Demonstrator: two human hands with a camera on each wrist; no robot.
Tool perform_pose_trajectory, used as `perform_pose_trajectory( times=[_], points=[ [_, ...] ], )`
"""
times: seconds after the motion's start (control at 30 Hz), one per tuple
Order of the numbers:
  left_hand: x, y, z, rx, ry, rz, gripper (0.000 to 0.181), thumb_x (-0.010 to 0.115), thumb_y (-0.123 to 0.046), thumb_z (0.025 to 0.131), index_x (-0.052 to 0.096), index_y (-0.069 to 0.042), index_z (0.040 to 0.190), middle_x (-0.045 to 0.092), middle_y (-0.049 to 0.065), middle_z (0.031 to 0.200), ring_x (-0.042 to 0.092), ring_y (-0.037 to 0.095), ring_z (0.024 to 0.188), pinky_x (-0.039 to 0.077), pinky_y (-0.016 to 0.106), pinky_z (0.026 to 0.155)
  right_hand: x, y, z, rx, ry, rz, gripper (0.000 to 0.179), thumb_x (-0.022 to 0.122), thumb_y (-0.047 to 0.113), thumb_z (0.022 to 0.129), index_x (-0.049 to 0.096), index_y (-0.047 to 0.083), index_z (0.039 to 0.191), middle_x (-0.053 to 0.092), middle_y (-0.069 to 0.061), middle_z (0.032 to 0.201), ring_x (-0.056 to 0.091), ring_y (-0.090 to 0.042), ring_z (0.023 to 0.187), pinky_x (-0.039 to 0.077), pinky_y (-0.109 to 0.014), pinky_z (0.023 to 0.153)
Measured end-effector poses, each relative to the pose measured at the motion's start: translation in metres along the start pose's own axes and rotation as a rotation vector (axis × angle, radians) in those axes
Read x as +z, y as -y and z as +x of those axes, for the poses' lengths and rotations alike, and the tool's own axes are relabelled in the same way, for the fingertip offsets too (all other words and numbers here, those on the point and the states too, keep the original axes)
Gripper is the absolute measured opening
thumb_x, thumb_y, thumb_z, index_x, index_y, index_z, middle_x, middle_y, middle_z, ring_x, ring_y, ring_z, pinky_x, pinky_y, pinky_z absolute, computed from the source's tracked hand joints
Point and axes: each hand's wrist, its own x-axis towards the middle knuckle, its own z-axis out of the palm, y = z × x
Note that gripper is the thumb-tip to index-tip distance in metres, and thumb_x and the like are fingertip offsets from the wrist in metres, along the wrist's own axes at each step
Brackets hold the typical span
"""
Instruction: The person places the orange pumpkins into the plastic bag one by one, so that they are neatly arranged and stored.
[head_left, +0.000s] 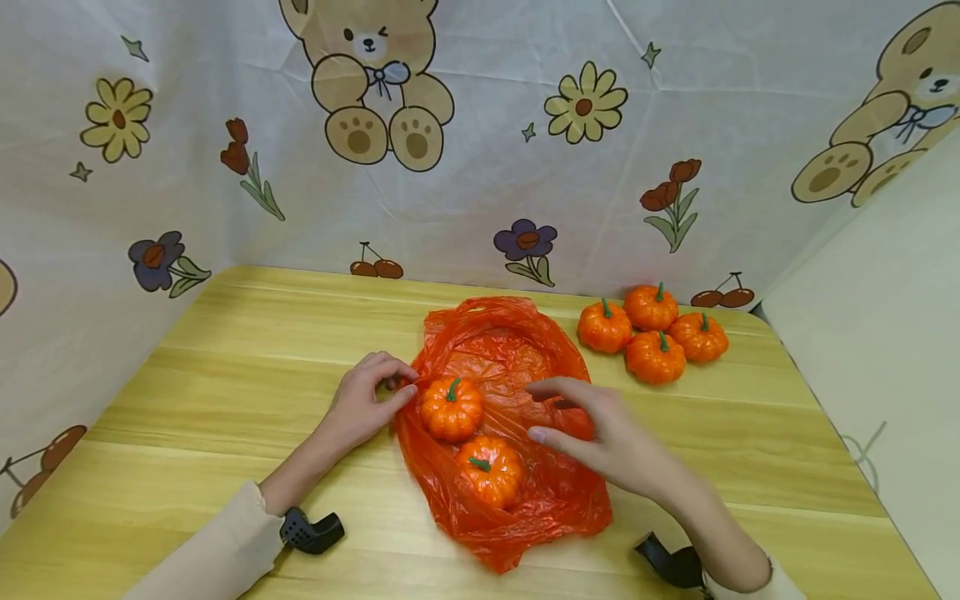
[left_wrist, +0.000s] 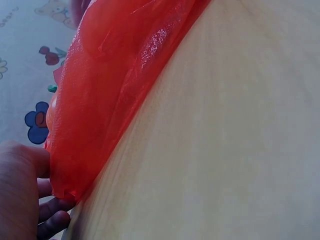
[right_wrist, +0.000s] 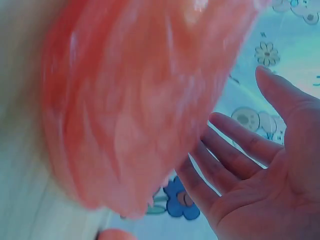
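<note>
A red plastic bag [head_left: 510, 358] lies spread with its mouth upward on the wooden table. Inside it sit two small orange pumpkins with green stems, one pumpkin [head_left: 450, 410] at the left and another pumpkin [head_left: 491, 473] nearer the front. My left hand [head_left: 369, 398] pinches the bag's left rim between thumb and fingers; the left wrist view shows the film [left_wrist: 95, 110] caught there. Over the bag's right side hovers my right hand [head_left: 607, 433], thumb and fingers spread apart and holding nothing. In the right wrist view its fingers [right_wrist: 235, 155] reach past the bag's edge.
Several more orange pumpkins [head_left: 655, 358] stand grouped at the table's back right. A patterned cloth [head_left: 465, 200] hangs behind the table [head_left: 247, 358], and a pale panel [head_left: 885, 333] borders its right side. Black devices [head_left: 311, 532] are strapped at both wrists.
</note>
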Motion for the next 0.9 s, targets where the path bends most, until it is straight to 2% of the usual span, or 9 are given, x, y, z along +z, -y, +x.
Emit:
perform_pose_trajectory(
  times=[0.13,0.33,0.47,0.63,0.9],
  points=[
    [0.0,0.0,0.0,-0.006,0.005,-0.006,0.012,0.079,-0.01,0.092,0.079,-0.016,0.102,0.066,-0.004,0.093,0.054,0.015,0.087,0.045,0.03,0.078,-0.011,-0.008,0.0,-0.017,-0.078,-0.031,0.041,0.077,0.032,0.098,0.065,0.022,0.136,0.07,0.007,0.133,0.071,-0.025,0.119,0.058,-0.048,0.1],
    [0.0,0.0,-0.001,-0.014,0.006,-0.006,0.012,0.079,-0.01,0.092,0.079,-0.017,0.102,0.066,-0.003,0.094,0.054,0.016,0.087,0.045,0.03,0.078,-0.022,-0.019,0.002,-0.032,-0.219,-0.062,0.051,0.08,0.025,0.095,0.061,0.021,0.142,0.069,0.004,0.133,0.069,-0.024,0.122,0.059,-0.045,0.098],
    [0.0,0.0,-0.001,-0.009,0.004,-0.005,0.012,0.079,-0.01,0.092,0.078,-0.017,0.101,0.066,-0.003,0.094,0.055,0.016,0.087,0.045,0.03,0.078,-0.027,-0.025,0.001,-0.018,-0.254,-0.083,0.051,0.08,0.025,0.096,0.061,0.02,0.143,0.069,0.0,0.135,0.068,-0.027,0.122,0.058,-0.05,0.098],
    [0.001,0.001,0.0,0.0,0.001,-0.006,0.011,0.079,-0.01,0.092,0.078,-0.017,0.101,0.066,-0.003,0.094,0.055,0.015,0.087,0.046,0.03,0.077,-0.034,-0.032,-0.002,0.015,-0.286,-0.103,0.052,0.081,0.023,0.095,0.061,0.018,0.143,0.067,-0.001,0.138,0.066,-0.025,0.126,0.057,-0.049,0.1],
    [0.001,0.002,0.0,0.006,-0.004,-0.003,0.012,0.08,-0.01,0.091,0.078,-0.017,0.101,0.066,-0.004,0.093,0.055,0.015,0.086,0.045,0.029,0.077,-0.044,-0.042,-0.003,0.056,-0.361,-0.179,0.048,0.08,0.024,0.095,0.063,0.015,0.14,0.07,-0.004,0.135,0.069,-0.023,0.118,0.057,-0.052,0.096]
  ],
)
